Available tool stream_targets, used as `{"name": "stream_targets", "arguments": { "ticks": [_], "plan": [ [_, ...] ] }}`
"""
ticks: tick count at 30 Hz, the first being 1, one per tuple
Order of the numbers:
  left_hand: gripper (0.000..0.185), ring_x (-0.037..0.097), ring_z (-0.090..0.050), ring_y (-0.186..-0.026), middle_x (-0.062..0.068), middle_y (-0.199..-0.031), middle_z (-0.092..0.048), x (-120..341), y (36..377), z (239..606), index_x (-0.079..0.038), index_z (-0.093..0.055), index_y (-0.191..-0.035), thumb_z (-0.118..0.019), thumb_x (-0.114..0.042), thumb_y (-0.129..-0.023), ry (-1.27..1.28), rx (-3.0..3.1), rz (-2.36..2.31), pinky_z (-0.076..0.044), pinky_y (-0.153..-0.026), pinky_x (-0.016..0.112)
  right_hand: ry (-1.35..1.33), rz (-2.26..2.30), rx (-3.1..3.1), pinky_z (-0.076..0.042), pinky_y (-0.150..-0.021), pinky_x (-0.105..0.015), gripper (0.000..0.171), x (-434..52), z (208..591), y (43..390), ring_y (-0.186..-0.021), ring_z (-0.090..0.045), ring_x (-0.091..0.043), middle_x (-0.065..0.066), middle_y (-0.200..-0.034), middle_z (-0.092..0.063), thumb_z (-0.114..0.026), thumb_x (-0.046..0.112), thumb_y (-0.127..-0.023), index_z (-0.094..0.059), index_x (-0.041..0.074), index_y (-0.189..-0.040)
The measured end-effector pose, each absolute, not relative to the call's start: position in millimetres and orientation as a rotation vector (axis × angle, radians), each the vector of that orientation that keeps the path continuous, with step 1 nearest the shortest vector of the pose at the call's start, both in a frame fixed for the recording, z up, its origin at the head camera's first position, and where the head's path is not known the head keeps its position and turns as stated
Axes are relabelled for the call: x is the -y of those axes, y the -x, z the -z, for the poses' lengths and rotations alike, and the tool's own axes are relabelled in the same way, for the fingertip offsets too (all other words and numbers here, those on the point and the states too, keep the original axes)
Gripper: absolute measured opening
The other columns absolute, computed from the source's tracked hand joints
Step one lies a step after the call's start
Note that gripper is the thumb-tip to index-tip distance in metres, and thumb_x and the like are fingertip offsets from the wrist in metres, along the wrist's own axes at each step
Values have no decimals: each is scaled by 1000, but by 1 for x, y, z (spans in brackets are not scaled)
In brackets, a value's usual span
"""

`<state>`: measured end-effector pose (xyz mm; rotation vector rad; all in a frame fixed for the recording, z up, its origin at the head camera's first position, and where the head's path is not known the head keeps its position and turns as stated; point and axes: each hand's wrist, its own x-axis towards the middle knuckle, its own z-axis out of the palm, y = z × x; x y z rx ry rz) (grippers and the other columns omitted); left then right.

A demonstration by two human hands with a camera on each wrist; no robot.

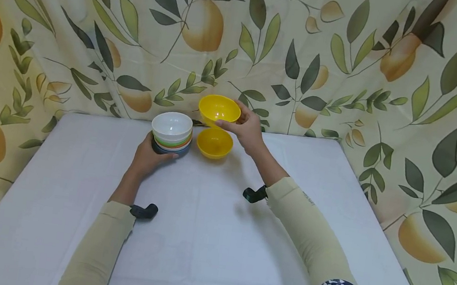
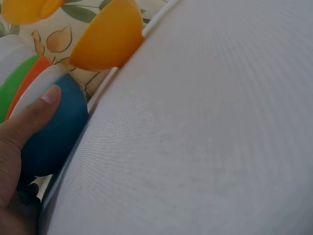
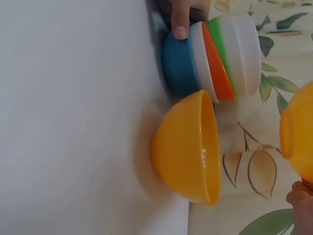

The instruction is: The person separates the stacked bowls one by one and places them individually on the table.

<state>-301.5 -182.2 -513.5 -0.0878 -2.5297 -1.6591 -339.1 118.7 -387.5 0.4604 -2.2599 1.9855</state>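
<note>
My left hand (image 1: 147, 157) holds the bottom of a stack of nested bowls near the table's far edge. A white bowl (image 1: 172, 126) tops the stack, and a blue bowl (image 2: 61, 127) is lowest, with my thumb along its side. Between them show green (image 3: 216, 36), orange and white rims. With thumb and fingers, my right hand (image 1: 251, 128) grips a yellow bowl (image 1: 220, 108) by its right side, raised off the table. Below it, a second yellow bowl (image 1: 214, 144) stands upright on the table, just right of the stack.
A white cloth covers the table (image 1: 194, 234), whose far edge lies just behind the bowls. Behind it hangs a curtain (image 1: 251, 68) printed with fruit and leaves. Small black wrist cameras (image 1: 144, 211) stick out from both sleeves.
</note>
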Motion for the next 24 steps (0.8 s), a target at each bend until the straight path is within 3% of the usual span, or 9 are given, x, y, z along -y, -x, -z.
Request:
{"name": "stream_targets", "arguments": {
  "ticks": [24],
  "plan": [
    [117, 37, -35, -151, 19, -163, -39, 182, 299, 508, -8, -21, -166, -96, -31, -79, 91, 2559, 1683, -26, -126, 52, -309, -1964, 2288, -52, -107, -29, 81, -162, 416, 338, -127, -59, -30, -15, -150, -55, -85, 8, -90, -42, -1, -158]
  ]
}}
